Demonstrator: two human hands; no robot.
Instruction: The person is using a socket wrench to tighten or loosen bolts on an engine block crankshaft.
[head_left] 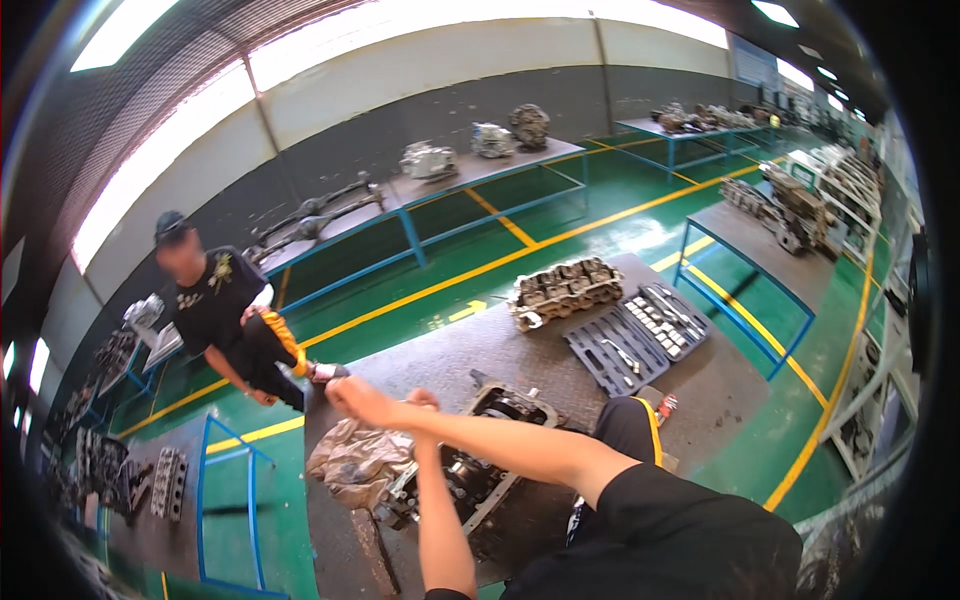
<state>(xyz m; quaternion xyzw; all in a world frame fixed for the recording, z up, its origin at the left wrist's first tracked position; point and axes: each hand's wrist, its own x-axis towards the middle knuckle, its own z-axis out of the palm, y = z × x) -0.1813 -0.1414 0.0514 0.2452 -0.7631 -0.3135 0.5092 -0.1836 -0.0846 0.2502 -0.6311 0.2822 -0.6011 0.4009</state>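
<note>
My right arm reaches across to the left over my left forearm. The right hand (362, 403) is closed in a fist above the crumpled brown sheet (345, 465); what it grips is hidden. My left hand (424, 398) shows just past the right forearm, its fingers curled and mostly covered, so what they hold cannot be made out. Below both arms an engine block (515, 408) lies on the metal-topped workbench (440, 350), its open side up, with dark rounded parts inside.
An open tool case (640, 340) with sockets lies right of a cylinder head (565, 290). A wooden bar (374, 550) rests near the front. My shoe (667, 407) is on the bench. A co-worker (225, 310) stands left, a shoe (328, 372) at the bench edge.
</note>
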